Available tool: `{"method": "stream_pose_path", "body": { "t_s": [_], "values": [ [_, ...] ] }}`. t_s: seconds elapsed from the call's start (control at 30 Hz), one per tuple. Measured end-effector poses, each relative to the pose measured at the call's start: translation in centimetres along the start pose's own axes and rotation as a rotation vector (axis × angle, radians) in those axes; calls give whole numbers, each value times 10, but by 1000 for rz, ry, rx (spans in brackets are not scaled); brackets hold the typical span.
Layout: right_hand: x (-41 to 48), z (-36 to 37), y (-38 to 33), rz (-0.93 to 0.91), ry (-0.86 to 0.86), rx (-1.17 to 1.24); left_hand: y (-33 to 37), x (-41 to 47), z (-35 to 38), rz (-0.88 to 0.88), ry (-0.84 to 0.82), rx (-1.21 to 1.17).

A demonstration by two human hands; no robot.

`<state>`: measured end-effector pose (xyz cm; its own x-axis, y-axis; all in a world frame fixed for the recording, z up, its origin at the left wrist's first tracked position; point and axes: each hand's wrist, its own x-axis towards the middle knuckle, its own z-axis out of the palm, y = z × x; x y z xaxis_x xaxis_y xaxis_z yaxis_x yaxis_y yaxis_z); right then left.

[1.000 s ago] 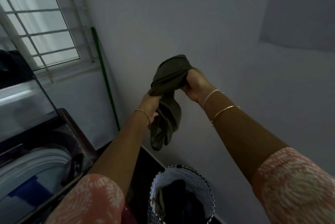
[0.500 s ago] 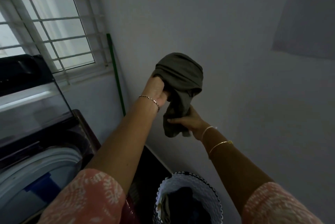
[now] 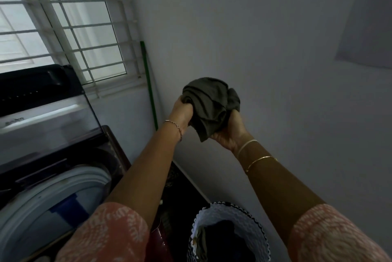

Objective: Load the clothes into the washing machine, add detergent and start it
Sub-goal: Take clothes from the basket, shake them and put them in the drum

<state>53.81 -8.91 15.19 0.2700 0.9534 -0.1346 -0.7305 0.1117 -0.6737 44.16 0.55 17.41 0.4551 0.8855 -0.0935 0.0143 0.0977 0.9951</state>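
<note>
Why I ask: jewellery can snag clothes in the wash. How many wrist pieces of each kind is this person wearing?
Chain bracelet: 1
White band: 1
Gold bangle: 1
Total: 3

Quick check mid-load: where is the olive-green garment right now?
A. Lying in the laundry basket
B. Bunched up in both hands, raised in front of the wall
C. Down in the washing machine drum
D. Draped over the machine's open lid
B: the garment is bunched between the left hand and the right hand, both gripping it in the air, apart from the washing machine and the basket.
</note>
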Motion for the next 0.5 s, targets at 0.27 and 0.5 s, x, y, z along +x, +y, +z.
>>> {"method": "stream_pose_path", "body": {
  "t_s": [0.27, 0.5],
  "values": [
    [15, 32, 29, -50, 119, -260, -26, -22, -30, -14, -97, 297],
    [37, 52, 92, -95, 214, -347, -46, -46, -79, -96, 36, 213]
  ]
}}
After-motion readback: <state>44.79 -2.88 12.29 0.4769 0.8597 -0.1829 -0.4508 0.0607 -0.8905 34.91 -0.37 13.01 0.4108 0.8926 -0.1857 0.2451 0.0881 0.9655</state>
